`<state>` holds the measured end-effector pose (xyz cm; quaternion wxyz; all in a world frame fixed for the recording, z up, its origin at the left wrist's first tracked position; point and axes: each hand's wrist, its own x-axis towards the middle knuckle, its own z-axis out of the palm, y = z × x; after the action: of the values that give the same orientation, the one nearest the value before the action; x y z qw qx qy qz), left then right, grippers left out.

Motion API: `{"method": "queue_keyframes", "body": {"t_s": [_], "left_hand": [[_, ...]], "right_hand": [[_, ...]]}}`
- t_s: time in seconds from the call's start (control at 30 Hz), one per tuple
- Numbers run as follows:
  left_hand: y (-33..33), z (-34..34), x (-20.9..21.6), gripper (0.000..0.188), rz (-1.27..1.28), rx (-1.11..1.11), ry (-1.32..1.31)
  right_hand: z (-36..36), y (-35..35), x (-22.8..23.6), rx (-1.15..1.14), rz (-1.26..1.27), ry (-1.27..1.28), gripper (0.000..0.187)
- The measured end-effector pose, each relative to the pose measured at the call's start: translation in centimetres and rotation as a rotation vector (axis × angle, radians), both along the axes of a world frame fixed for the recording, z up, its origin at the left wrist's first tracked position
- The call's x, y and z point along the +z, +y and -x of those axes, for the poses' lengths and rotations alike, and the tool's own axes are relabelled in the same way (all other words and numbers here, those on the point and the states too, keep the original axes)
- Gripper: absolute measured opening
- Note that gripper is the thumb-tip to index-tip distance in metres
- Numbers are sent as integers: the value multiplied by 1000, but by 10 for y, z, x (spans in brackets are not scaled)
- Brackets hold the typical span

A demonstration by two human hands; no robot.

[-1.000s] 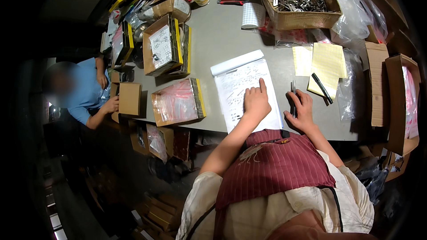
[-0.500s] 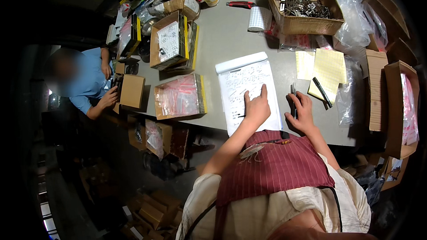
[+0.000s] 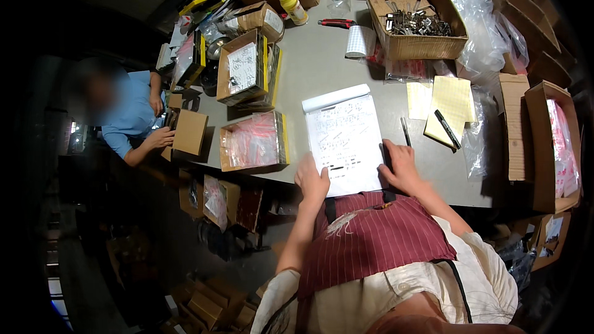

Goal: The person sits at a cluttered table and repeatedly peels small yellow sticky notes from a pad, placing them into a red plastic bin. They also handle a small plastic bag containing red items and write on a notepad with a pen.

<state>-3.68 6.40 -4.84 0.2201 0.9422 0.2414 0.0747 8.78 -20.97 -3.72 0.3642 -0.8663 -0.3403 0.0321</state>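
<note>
A white notepad [image 3: 344, 130] with handwritten and printed marks lies on the grey table in front of me, its top pages folded over. My left hand [image 3: 312, 180] is at its lower left edge, thumb apart from the slightly blurred fingers. At the lower right edge rests my right hand [image 3: 403, 170], thumb touching the paper and fingers stretched out beside the pad. Neither hand holds anything that I can see. A thin dark pen [image 3: 406, 131] lies just beyond the right fingers. Farther right, a black marker [image 3: 447, 128] rests on yellow paper sheets [image 3: 450, 100].
An open carton of metal parts [image 3: 416, 23] stands at the back, near a red utility knife [image 3: 336, 23] and an orange-capped bottle [image 3: 292, 6]. Left are a box of plastic bags [image 3: 284, 139] and a carton [image 3: 189, 132] handled by a co-worker [image 3: 130, 105]. Cardboard boxes [image 3: 533, 148] line the right.
My left hand has left the middle of the page, where it was pointing, for the lower left edge. My right hand has let go of the pen and moved left to the pad.
</note>
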Motion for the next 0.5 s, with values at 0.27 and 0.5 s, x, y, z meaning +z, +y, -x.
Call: {"method": "queue_keyframes", "body": {"t_s": [0.27,0.5], "left_hand": [[9,-11,-8,67,159,54,-106],[16,17,0,52,587,220,-127]], "right_hand": [[0,11,-18,-25,-178,184,65],[-66,34,-11,43,62,304,59]]}}
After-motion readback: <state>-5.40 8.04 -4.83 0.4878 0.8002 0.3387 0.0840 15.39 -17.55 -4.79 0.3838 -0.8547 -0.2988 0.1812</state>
